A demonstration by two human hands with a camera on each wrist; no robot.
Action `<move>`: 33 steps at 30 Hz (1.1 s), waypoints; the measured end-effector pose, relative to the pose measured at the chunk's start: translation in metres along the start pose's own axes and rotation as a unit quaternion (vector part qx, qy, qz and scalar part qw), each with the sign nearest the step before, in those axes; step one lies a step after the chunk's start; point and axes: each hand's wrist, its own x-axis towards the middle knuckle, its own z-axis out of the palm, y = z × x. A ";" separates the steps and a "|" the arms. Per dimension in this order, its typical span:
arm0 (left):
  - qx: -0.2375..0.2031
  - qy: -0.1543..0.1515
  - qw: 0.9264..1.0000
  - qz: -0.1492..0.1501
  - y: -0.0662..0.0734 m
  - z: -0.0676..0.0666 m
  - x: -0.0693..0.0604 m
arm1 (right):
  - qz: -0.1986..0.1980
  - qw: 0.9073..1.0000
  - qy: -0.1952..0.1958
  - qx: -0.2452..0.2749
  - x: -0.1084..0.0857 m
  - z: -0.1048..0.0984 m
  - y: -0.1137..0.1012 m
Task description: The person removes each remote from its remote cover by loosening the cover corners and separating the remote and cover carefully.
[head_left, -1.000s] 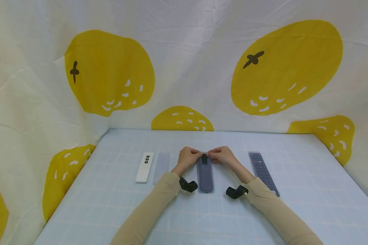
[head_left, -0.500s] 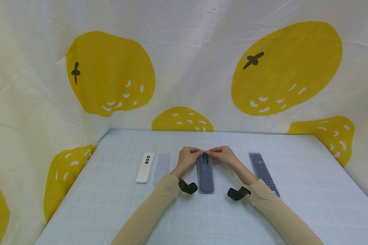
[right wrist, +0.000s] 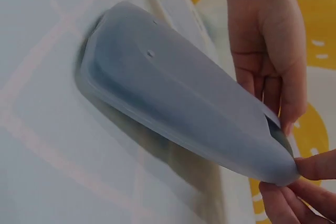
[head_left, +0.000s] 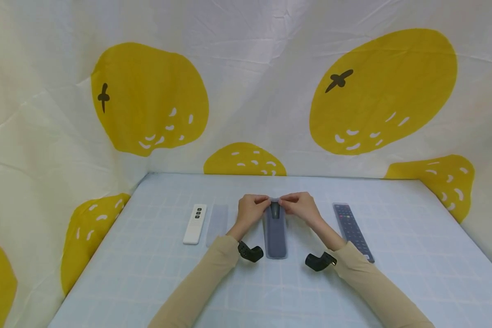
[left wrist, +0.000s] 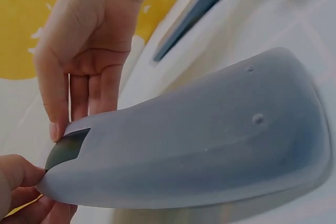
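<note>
A dark remote control, its surface showing through an opening [head_left: 275, 210], sits in a translucent grey-blue cover [head_left: 276, 239] in the middle of the table. In both wrist views the cover's smooth, curved side faces up, with small bumps near its wide end. My left hand [head_left: 251, 209] pinches the left corner of the far end between thumb and fingers. At the opposite corner, my right hand [head_left: 301, 207] pinches the cover likewise. That far end is raised off the table, and the near end rests low. The remote's button side is hidden.
To the left lie a white remote [head_left: 195, 224] and a flat translucent sleeve [head_left: 217, 225]. A dark remote with many buttons [head_left: 353, 232] lies beyond my right forearm. A white curtain with yellow fruit shapes [head_left: 246, 158] hangs behind the pale checked table [head_left: 246, 291].
Both hands have shifted slightly away from me and up, still pinching the far corners. The cover's far end has risen with them, and the dark opening looks narrower at its near end.
</note>
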 end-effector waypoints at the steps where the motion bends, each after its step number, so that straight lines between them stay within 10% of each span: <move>1: 0.000 0.003 1.000 0.003 0.001 0.000 0.000 | -0.004 1.000 0.006 0.004 -0.001 0.000 0.000; 20: -0.026 0.074 0.995 0.058 0.013 0.000 -0.001 | -0.039 0.994 0.046 0.088 0.001 -0.004 -0.001; 33: -0.016 0.066 0.997 0.048 0.019 -0.004 0.005 | -0.058 0.990 0.088 0.091 0.002 -0.006 -0.010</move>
